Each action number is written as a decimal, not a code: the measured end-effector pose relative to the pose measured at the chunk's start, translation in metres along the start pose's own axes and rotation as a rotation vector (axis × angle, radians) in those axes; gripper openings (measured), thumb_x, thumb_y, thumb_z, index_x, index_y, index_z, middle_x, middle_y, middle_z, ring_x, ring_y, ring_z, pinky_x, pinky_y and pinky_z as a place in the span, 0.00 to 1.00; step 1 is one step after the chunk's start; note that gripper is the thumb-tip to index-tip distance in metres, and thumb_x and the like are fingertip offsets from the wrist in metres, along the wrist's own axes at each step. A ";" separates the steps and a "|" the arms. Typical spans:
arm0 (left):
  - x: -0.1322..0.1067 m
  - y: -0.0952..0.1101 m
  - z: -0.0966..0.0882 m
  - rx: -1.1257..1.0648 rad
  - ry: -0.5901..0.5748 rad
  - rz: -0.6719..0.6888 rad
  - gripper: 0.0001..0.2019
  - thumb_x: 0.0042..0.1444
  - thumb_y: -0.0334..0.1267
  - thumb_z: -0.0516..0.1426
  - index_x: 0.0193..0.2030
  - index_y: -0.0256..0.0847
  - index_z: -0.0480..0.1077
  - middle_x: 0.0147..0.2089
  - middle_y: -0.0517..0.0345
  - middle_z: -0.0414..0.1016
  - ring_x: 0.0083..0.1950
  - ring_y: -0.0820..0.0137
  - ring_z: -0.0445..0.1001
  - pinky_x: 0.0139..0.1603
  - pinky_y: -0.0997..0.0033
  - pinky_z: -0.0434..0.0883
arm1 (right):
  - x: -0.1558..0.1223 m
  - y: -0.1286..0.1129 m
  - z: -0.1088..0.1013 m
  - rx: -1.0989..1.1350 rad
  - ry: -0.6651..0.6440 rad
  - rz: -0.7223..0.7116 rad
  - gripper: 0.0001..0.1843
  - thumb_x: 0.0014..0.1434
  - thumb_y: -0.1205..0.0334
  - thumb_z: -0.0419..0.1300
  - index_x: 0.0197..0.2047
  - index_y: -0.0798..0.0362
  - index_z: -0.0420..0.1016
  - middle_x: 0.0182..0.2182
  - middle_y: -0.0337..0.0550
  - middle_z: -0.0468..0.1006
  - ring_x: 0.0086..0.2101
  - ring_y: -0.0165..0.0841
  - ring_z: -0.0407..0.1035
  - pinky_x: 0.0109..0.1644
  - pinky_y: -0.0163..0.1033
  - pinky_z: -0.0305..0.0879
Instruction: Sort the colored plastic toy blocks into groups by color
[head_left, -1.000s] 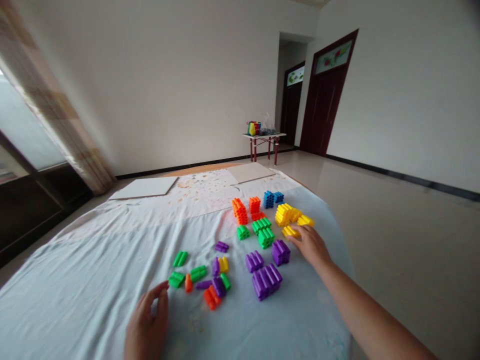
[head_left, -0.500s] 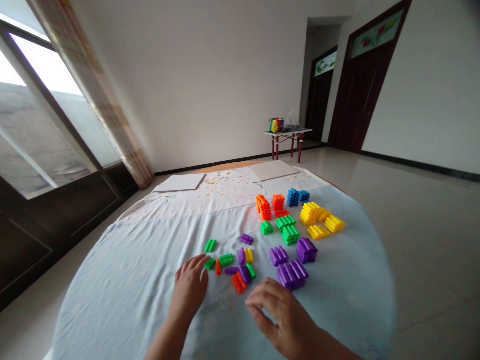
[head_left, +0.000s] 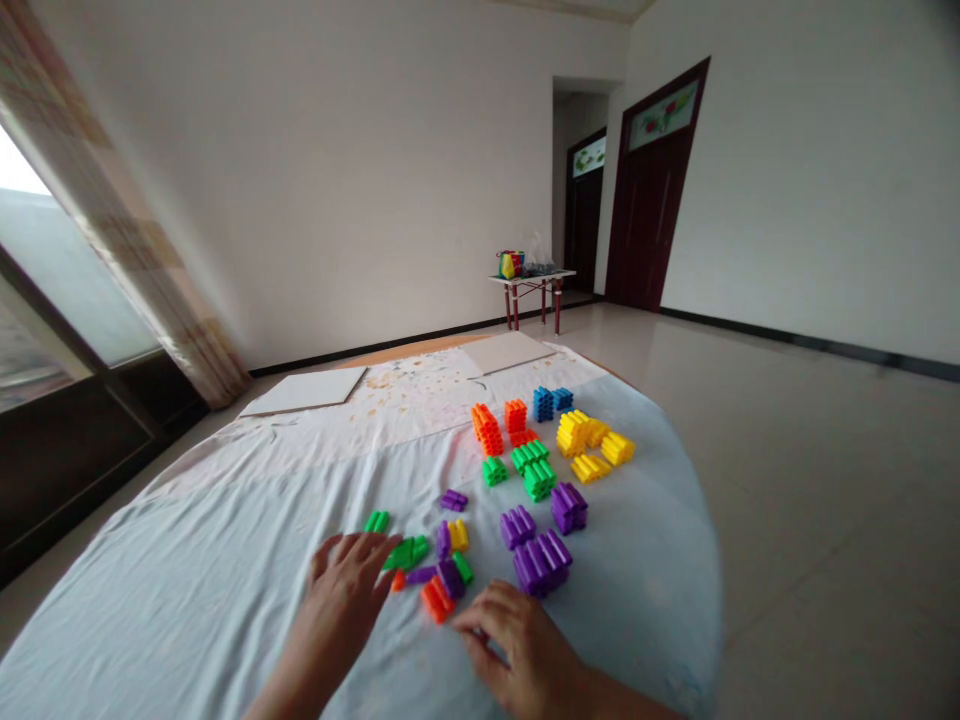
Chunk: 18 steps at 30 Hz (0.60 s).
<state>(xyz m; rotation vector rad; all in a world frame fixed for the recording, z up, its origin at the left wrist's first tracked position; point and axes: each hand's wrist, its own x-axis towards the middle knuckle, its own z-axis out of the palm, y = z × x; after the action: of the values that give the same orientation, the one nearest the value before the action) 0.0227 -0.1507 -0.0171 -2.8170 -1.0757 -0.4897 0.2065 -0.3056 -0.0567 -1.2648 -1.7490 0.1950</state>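
Note:
Coloured plastic ribbed building bricks lie in loose groups on a pale blue bedsheet (head_left: 165, 600). My left hand (head_left: 337, 600) has its fingers spread, with the fingertips on a green brick (head_left: 409, 552). Another green brick (head_left: 377, 521) lies just beyond them. My right hand (head_left: 517, 640) rests on the sheet, open, close to an orange brick (head_left: 436, 600) and below a purple brick stack (head_left: 541, 562). Farther off stand a yellow group (head_left: 576, 433), a blue pair (head_left: 547, 403) and an orange stack (head_left: 487, 430).
Two pale flat boards (head_left: 304, 390) lie at the sheet's far end, with the second board (head_left: 506, 352) to the right. The sheet ends on a tiled floor. A small red-legged table (head_left: 532, 290) holding a bag stands by the far wall.
My left hand has moved from the lower left onto the green bricks, which now lie closer together. My right hand has moved from the yellow bricks to the front of the pieces.

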 end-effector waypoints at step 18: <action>0.092 0.076 0.013 -0.089 -0.246 0.179 0.20 0.56 0.29 0.49 0.52 0.51 0.68 0.48 0.55 0.68 0.47 0.67 0.68 0.49 0.66 0.64 | -0.011 0.037 0.046 -0.230 -0.230 -0.216 0.08 0.56 0.55 0.58 0.35 0.47 0.75 0.24 0.32 0.77 0.25 0.28 0.69 0.29 0.27 0.64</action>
<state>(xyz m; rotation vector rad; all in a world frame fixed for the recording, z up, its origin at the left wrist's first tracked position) 0.1409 -0.1467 0.0036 -3.0773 -0.8415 -0.1829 0.1968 -0.2804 -0.1104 -1.2411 -2.1405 0.0133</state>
